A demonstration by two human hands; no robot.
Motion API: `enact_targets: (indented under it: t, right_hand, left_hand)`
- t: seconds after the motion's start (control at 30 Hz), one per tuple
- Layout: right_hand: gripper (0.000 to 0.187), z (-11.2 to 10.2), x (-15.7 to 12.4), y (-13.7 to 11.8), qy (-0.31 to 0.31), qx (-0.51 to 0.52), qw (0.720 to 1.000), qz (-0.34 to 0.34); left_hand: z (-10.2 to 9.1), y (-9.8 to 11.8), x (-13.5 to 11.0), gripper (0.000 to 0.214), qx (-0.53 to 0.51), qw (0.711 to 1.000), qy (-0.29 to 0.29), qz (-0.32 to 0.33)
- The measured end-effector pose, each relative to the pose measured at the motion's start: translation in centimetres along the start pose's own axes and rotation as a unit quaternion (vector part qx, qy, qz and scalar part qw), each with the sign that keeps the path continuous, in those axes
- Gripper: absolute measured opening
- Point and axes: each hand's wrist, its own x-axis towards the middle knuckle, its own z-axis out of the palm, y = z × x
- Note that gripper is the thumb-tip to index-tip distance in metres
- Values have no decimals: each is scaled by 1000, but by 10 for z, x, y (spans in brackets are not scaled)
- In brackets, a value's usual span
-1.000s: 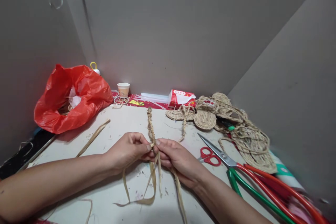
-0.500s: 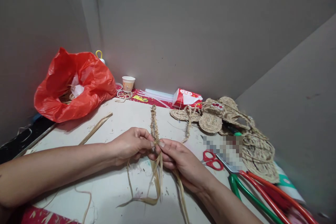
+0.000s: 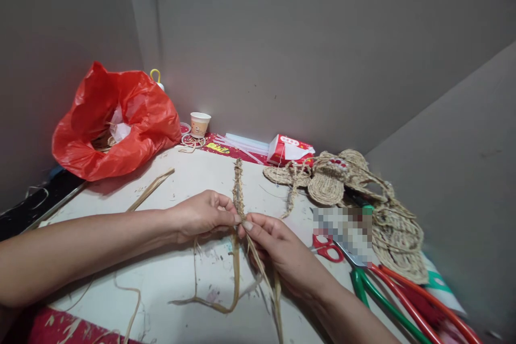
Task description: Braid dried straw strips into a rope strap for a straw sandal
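A thin straw braid lies on the white table, running away from me. Both hands meet at its near end. My left hand pinches the braid's end with thumb and fingertips. My right hand is closed on the loose flat straw strips that hang from the braid and trail toward me across the table.
A red plastic bag sits at the back left, a paper cup and a red-and-white carton by the wall. Woven straw pieces pile at the right, with red scissors and green and red handled shears. One loose strip lies left.
My right hand has shifted its grip and pulled the loose strips to the right and down. The view has drifted slightly; the braid and left hand stay put.
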Motion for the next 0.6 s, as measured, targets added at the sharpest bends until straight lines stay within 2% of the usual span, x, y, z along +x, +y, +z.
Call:
enact_targets:
  t: [0.17, 0.37, 0.47, 0.6]
  right_hand:
    - [32, -2, -1, -2, -4, -49, 999, -6]
    - [30, -2, -2, -5, -18, -111, 993, -32]
    - [26, 0, -3, -5, 3, -210, 976, -63]
    - [26, -2, -5, -3, 51, -317, 942, -103]
  left_hand:
    - [-2, -1, 1, 20, 42, 999, -5, 0]
    - [-5, 3, 4, 11, 27, 999, 1, -32]
    - [-3, 3, 5, 7, 49, 998, 12, -34]
    - [-1, -1, 5, 9, 72, 997, 29, 1]
